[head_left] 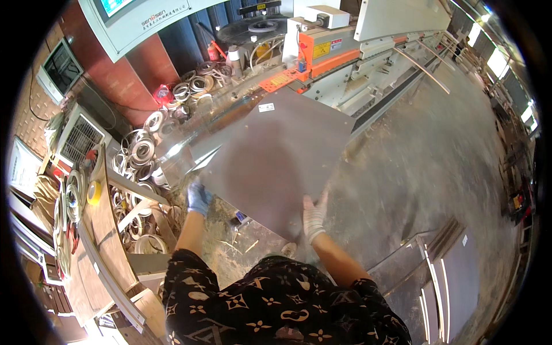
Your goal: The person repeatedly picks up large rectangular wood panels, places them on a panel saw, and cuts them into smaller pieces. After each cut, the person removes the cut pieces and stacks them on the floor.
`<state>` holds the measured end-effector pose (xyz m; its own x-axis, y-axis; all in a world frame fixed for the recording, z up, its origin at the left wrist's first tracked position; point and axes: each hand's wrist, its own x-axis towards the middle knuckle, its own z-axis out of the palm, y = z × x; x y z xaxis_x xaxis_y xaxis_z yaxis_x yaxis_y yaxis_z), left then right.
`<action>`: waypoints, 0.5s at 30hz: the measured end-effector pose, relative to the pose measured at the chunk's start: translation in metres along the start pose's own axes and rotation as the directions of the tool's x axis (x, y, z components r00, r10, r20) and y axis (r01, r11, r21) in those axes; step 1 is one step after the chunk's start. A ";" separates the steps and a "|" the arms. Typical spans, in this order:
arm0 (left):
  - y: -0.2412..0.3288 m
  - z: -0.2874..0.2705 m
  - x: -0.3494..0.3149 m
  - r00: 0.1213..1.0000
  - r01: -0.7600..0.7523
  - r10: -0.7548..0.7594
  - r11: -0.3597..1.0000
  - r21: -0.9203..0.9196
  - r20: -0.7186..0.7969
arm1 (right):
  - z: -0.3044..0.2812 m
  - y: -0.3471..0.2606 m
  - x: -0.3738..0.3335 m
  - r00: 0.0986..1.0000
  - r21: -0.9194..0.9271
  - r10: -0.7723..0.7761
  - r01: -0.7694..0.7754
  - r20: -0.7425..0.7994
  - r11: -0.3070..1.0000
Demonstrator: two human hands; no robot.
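Note:
A large dark grey-brown panel (pixel 287 149) spans the space in front of me, with a small white label (pixel 266 107) near its far corner. My left hand (pixel 199 199), in a blue glove, is closed at the panel's near left edge; its fingertips are partly hidden. On the near right edge my right hand (pixel 314 218), in a whitish knit glove, grips the board, its fingers along the side. The panel's far end lies by the orange infeed part (pixel 280 80) of a long machine.
Rolls of edge-banding tape (pixel 142 150) lie heaped at the left. Beside them stands a wooden workbench (pixel 106 230) with a yellow tape roll (pixel 94 193). More panels (pixel 460 276) lean at the lower right. A control cabinet (pixel 138 29) overhangs the upper left.

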<state>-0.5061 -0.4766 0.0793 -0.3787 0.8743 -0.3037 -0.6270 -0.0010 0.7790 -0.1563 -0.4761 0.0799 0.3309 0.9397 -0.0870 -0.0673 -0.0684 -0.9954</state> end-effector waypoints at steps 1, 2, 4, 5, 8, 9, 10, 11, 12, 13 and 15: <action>-0.009 -0.007 0.002 0.998 0.019 -0.015 0.997 -0.075 0.060 | 0.012 -0.004 0.003 0.993 0.024 0.083 -0.085 0.081 0.996; -0.019 -0.012 0.002 0.989 0.075 -0.078 0.997 0.033 0.129 | 0.025 -0.008 0.006 0.974 0.042 0.163 -0.171 0.159 0.984; -0.045 -0.007 -0.005 0.984 0.066 -0.090 0.987 0.148 0.155 | 0.051 -0.019 0.007 0.937 0.129 0.137 -0.186 0.321 0.974; -0.063 0.009 -0.011 0.992 0.027 -0.046 0.988 0.153 0.122 | 0.061 -0.024 0.008 0.912 0.167 0.118 -0.197 0.394 0.966; -0.059 0.021 0.005 0.965 0.256 -0.262 0.952 -0.169 -0.015 | 0.083 -0.056 0.006 0.788 0.076 0.465 -0.536 0.404 0.841; -0.050 0.018 0.017 0.958 0.278 -0.287 0.943 -0.181 -0.028 | 0.088 -0.065 0.009 0.716 0.054 0.562 -0.636 0.415 0.770; -0.044 0.015 0.026 0.949 0.299 -0.312 0.934 -0.193 -0.040 | 0.093 -0.065 0.017 0.661 0.054 0.598 -0.690 0.453 0.722; -0.041 0.013 0.032 0.951 0.297 -0.308 0.938 -0.179 -0.034 | 0.097 -0.065 0.025 0.604 0.051 0.628 -0.739 0.491 0.671; -0.036 0.012 0.037 0.953 0.292 -0.301 0.942 -0.166 -0.028 | 0.102 -0.068 0.031 0.543 0.044 0.652 -0.785 0.530 0.618; -0.032 0.012 0.041 0.956 0.287 -0.294 0.946 -0.152 -0.021 | 0.103 -0.072 0.033 0.539 0.046 0.638 -0.782 0.550 0.621; -0.033 0.015 0.043 0.964 0.256 -0.264 0.957 -0.139 -0.043 | 0.100 -0.082 0.034 0.538 0.064 0.608 -0.777 0.584 0.626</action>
<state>-0.4918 -0.4316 0.0487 -0.2284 0.8220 -0.5217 -0.7914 0.1553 0.5912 -0.2335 -0.4049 0.1625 -0.4123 0.6593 -0.6287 -0.3594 -0.7519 -0.5527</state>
